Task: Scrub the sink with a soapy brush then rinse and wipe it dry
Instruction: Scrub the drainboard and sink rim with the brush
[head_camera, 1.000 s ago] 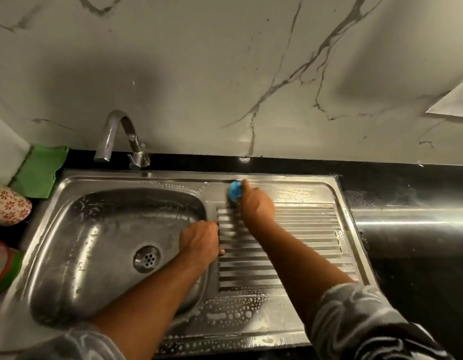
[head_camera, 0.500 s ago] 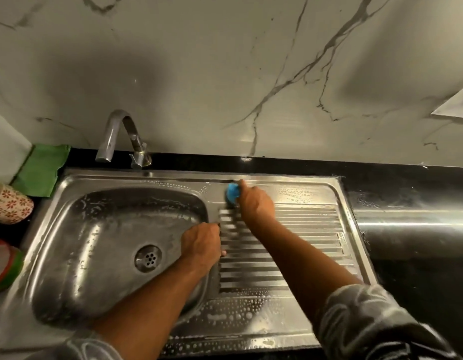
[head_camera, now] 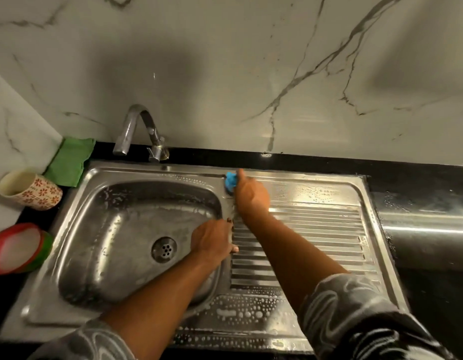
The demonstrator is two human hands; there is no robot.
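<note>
**Brush at the back rim, left hand braced on the basin edge**

My head view looks down on a steel sink (head_camera: 137,174) set in a black counter (head_camera: 420,178). The right hand (head_camera: 252,197) grips a blue brush (head_camera: 230,181), with the fingers wrapped round it and the forefinger stretched out along its top toward the back rim. The brush sits on the flat strip between the basin and the drainboard (head_camera: 316,229), close to the back edge. Its bristles are hidden under the hand, so I cannot tell how hard they press.

The left hand (head_camera: 212,241) rests on the lip between the basin and the drainboard. Its fingers bend down over that edge and the thumb lies on the ribs. It holds nothing loose.

Suds and droplets cover the basin walls, the front ledge and the flat part behind the ribs. The drain (head_camera: 164,249) is just left of the left hand. A tap (head_camera: 137,126) arches over the back rim. At the far left are a green cloth (head_camera: 70,162), a flowered cup (head_camera: 30,189) and a red-and-green tub (head_camera: 17,248).
</note>
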